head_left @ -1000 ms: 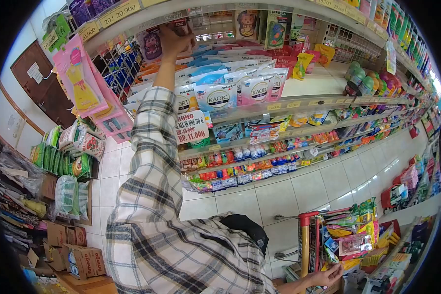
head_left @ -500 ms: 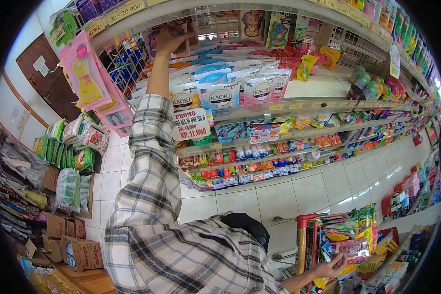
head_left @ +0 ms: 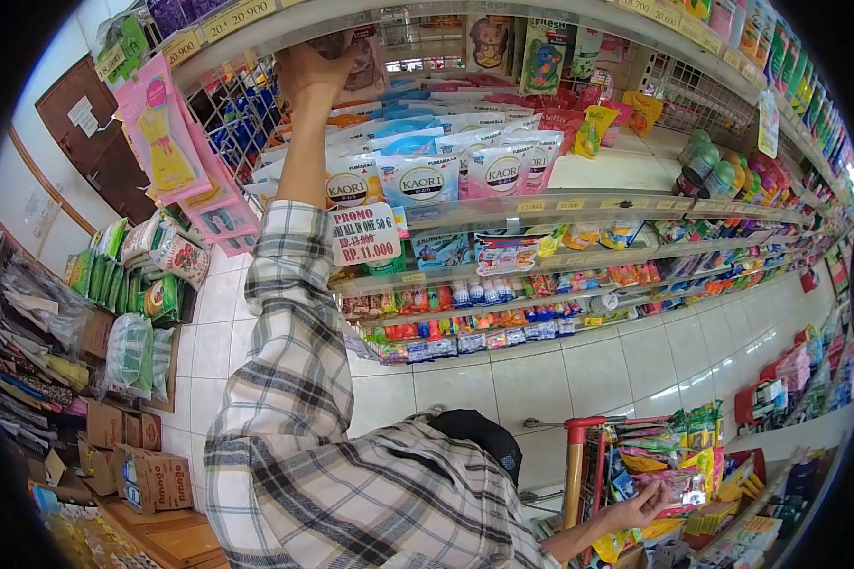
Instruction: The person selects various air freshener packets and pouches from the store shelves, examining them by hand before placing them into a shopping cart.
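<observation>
My left hand (head_left: pixel 313 76) is raised to the back of the upper shelf, its fingers closed around a dark item (head_left: pixel 328 44) that is mostly hidden by the hand and the shelf edge above. Right beside it hangs a brownish packet (head_left: pixel 363 64). Below my forearm stand rows of Kaori pouches (head_left: pixel 422 182), with a promo price sign (head_left: pixel 365 234) at the shelf front. Low on the right, my right hand (head_left: pixel 639 505) has its fingers curled together by a shopping cart (head_left: pixel 575 465). A pink packet (head_left: pixel 685 486) among the cart's goods lies just past those fingertips.
Pink hanging packs (head_left: pixel 166 142) stick out at the left shelf end. Cardboard boxes (head_left: pixel 157 474) and stacked green bags (head_left: pixel 114 270) stand on the left. Tiled floor (head_left: pixel 531 379) runs between the shelves. Colourful round containers (head_left: pixel 721 171) sit further along the shelf.
My left hand has turned from spread fingers over the hanging packets to a closed grip, slightly to the left. My right hand's fingers have curled more, and the cart appears shifted slightly left.
</observation>
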A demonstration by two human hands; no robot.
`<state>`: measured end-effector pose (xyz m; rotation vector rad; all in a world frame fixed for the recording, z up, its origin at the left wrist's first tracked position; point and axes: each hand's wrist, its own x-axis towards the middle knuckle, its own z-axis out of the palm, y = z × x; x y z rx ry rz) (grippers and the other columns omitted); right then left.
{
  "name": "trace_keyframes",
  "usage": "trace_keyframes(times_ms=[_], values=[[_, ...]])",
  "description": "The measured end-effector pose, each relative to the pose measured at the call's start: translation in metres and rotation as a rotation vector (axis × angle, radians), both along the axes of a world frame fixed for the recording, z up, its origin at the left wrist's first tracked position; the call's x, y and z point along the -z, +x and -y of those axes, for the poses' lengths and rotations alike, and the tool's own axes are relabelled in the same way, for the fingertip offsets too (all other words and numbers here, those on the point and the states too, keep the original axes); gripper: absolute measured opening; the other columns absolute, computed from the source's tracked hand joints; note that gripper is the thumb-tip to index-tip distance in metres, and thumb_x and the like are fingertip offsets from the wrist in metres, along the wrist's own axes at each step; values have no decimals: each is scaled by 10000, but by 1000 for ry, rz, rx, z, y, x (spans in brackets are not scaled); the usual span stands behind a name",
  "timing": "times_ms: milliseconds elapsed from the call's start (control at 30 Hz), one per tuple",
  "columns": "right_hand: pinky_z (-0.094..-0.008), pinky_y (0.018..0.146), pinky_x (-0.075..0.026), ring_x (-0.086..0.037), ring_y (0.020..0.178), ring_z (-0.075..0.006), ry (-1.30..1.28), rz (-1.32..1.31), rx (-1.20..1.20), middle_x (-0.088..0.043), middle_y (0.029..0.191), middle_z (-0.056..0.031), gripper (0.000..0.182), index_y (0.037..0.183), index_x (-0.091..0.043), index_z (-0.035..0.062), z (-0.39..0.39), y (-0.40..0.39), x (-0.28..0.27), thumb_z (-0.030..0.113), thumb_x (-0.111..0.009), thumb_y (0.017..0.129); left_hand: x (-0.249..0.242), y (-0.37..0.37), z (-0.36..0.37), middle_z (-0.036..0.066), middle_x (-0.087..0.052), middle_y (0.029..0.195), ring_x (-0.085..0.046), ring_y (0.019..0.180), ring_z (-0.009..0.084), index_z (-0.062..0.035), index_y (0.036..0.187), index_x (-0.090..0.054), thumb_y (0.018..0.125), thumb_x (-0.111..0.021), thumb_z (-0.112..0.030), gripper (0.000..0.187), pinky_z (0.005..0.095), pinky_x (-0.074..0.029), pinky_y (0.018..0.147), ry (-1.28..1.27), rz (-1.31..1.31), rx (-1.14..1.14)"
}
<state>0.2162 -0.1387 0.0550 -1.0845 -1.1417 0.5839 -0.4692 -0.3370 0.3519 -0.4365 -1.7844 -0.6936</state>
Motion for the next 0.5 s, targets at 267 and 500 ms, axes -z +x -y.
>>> trace_keyframes(times_ms=[267, 500], values=[[-256, 614, -452, -534, 681, -121, -28, -4, -66, -595, 764, -65, 112, 1010, -601, -12, -5, -12, -2, 70, -588, 936, 13, -13, -4, 193, -612, 1171, -554, 1109, 386, -27, 1254, -480, 609, -770, -574, 893, 451, -469, 928, -30, 150, -17], [-238, 618, -438, -528, 687, -113, -40, 53, -20, -627, 816, -78, 140, 1039, -602, -20, 2, -8, 4, 80, -579, 943, -4, 40, -26, 159, -650, 1121, -573, 1109, 345, -14, 1152, -566, 597, -792, -544, 800, 424, -438, 958, 18, 173, -12]])
